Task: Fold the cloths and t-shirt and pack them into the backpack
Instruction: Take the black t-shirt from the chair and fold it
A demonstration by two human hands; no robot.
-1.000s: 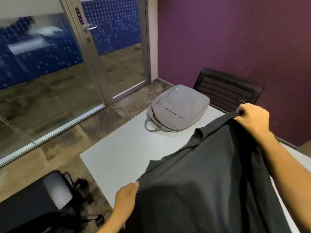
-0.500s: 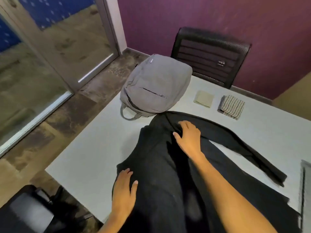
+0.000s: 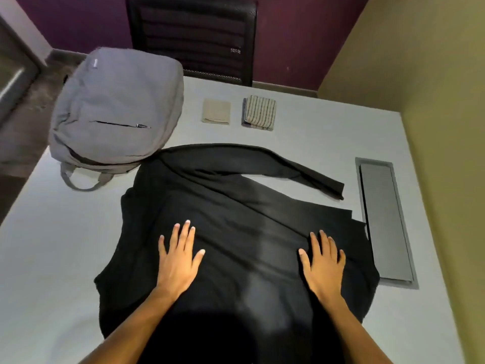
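The black t-shirt [image 3: 236,232] lies spread on the table [image 3: 65,258] directly under both hands, its long axis running from the person toward the far edge, one sleeve stretched out to the far right. The left hand [image 3: 178,258] and right hand [image 3: 322,264] rest flat on it, fingers straight and spread, well apart, gripping nothing. That sleeve lies nearer the right hand, so it probably folds in first. Count: one t-shirt, two folded cloths, a beige cloth [image 3: 216,111] and a striped cloth [image 3: 259,112], and one grey backpack [image 3: 115,109], seemingly unzipped at its near end.

The t-shirt [image 3: 236,232], held up before, now lies flat under both pressing hands.
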